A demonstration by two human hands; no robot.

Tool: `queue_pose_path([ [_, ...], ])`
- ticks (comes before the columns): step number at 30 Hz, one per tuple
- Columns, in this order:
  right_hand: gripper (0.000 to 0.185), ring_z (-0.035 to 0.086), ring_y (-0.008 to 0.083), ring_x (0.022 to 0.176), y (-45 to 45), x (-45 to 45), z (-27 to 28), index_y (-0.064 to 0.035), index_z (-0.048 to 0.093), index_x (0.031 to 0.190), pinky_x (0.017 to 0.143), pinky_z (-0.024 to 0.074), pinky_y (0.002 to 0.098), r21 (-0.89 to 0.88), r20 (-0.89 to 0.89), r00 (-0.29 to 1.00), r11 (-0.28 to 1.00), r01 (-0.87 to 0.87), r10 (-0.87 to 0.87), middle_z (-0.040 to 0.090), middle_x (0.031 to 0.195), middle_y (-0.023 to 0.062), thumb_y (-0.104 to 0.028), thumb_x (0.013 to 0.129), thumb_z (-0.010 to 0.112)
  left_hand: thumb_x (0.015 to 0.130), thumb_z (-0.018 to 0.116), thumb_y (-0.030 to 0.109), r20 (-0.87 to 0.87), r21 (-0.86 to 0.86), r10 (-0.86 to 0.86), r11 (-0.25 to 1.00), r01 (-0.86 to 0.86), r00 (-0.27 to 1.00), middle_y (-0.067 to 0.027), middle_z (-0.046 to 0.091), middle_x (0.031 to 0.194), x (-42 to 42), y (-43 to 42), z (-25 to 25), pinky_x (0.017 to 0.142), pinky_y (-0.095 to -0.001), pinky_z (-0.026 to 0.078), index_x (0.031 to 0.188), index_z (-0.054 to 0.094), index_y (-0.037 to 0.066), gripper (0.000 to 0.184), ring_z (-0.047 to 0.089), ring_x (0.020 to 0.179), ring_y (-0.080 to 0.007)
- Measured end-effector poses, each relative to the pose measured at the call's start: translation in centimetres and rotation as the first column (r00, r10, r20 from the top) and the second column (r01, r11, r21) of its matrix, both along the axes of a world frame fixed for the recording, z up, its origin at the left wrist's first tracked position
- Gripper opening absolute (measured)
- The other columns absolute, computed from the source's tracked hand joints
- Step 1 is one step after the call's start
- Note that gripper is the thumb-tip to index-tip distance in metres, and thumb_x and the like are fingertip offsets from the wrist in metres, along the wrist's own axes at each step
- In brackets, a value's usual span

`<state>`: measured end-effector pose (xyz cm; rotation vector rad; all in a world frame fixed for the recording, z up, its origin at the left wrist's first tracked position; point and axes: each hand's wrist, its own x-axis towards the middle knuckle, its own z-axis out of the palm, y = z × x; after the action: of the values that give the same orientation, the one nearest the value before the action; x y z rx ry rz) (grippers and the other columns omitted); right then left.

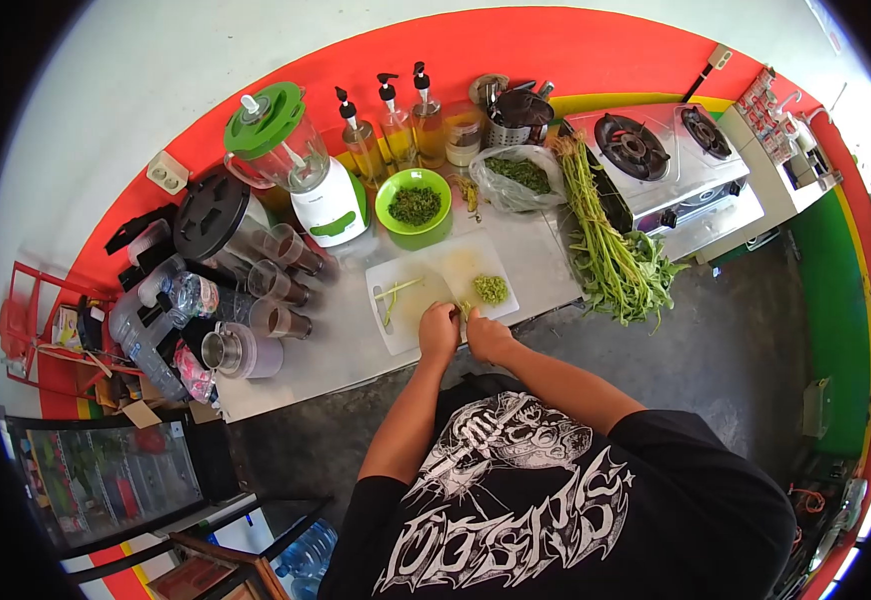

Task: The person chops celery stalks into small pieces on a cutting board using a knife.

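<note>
My left hand [440, 330] and my right hand [486, 335] are close together at the front edge of a white cutting board [403, 340]. Fingers of both are curled around something I cannot make out. A bit of green shows between them. Just beyond my right hand lies a small heap of chopped green pieces [491, 290]. To the left on the board are a few thin green stems [393, 295]. Behind the board stands a green bowl [416, 234] of chopped dark greens.
A long bundle of leafy stalks [601, 230] lies right of the board, beside a gas stove [666, 150]. Behind are a plastic bag of greens [519, 178], pump bottles [398, 130] and a blender [321, 205]. Cups [281, 322] and a jar [246, 350] stand left.
</note>
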<state>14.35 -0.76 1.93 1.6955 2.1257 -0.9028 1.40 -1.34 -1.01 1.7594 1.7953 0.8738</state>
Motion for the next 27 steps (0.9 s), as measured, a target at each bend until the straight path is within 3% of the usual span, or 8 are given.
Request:
queue_pose_path([
  [4,0.047,0.070,0.0393,0.103,-1.0,-0.1,0.0,0.0026,0.042,0.119,0.085,0.0572,0.0459,-0.001,0.037,0.999,1.000,0.008,-0.008,0.069,0.110,0.0248,-0.008,0.083,0.069,0.080,0.062,0.006,-0.031,0.087,0.031,0.996,-0.028,0.999,-0.0206,0.063,0.081,0.1,0.1,-0.2,0.074,-0.0483,0.050,0.080,0.069,0.000,0.009,0.062,0.082,-0.0408],
  [8,0.046,0.069,0.0398,0.104,0.3,-0.1,-0.1,0.0026,0.041,0.119,0.086,0.0568,0.0464,-0.002,-0.019,1.000,1.000,0.021,-0.021,0.069,0.109,0.0256,-0.008,0.084,0.068,0.081,0.062,0.006,-0.001,0.033,0.038,0.999,-0.038,0.999,-0.0208,0.062,0.081,0.1,0.0,-0.4,0.074,-0.0481,0.049,0.080,0.069,0.001,0.008,0.062,0.082,-0.0407],
  [10,0.044,0.069,0.0399,0.105,0.3,0.0,0.9,0.0020,0.041,0.119,0.087,0.0565,0.0469,-0.086,-0.006,1.000,0.996,-0.004,0.003,0.069,0.110,0.0258,-0.009,0.084,0.068,0.081,0.063,0.006,0.009,0.063,0.033,0.997,-0.033,0.999,-0.0208,0.062,0.081,0.0,0.0,-0.4,0.074,-0.0481,0.049,0.079,0.068,0.001,0.008,0.061,0.081,-0.0409],
  [27,0.043,0.069,0.0403,0.104,0.1,0.2,-0.1,0.0035,0.042,0.122,0.085,0.0574,0.0451,0.031,0.003,1.000,0.999,-0.021,0.021,0.068,0.110,0.0265,-0.011,0.088,0.064,0.081,0.065,0.007,0.011,0.049,0.059,0.997,-0.059,0.998,-0.0198,0.062,0.085,0.2,-0.3,-0.4,0.075,-0.0493,0.049,0.082,0.067,0.002,0.005,0.061,0.085,-0.0416],
])
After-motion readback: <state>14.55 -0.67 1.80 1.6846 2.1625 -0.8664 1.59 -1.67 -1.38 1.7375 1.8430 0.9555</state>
